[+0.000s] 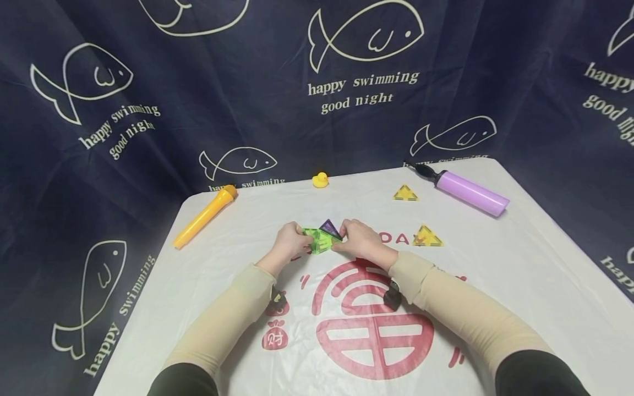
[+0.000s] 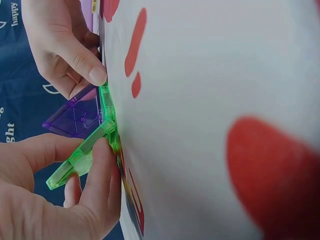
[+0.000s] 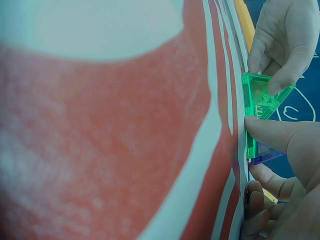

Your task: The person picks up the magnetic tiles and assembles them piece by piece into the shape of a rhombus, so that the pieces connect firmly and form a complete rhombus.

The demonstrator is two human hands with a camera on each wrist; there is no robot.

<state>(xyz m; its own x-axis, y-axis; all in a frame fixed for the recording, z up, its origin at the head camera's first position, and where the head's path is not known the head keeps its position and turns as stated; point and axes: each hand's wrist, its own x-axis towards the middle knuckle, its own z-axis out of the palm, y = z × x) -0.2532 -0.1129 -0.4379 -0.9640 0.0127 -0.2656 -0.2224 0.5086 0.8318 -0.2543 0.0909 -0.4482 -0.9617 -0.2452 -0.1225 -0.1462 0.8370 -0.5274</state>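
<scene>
My left hand (image 1: 289, 242) pinches a translucent green magnetic tile (image 2: 75, 161) between thumb and fingers, one end raised off the cloth. Its other end meets a second green tile (image 2: 106, 102), which lies low on the table. My right hand (image 1: 364, 241) grips that second tile at its far end, thumb on the near edge and fingers curled behind. A purple triangular tile (image 1: 329, 229) stands tilted up behind the green ones, next to my right fingers. Whether those fingers also touch the purple tile is hard to tell.
Two yellow triangular tiles (image 1: 428, 236) lie to the right. A purple hand pump (image 1: 470, 192) rests at the back right, a small yellow duck (image 1: 320, 180) at the back edge, and an orange toy microphone (image 1: 205, 216) at the left. White printed cloth (image 1: 228, 352) covers the table.
</scene>
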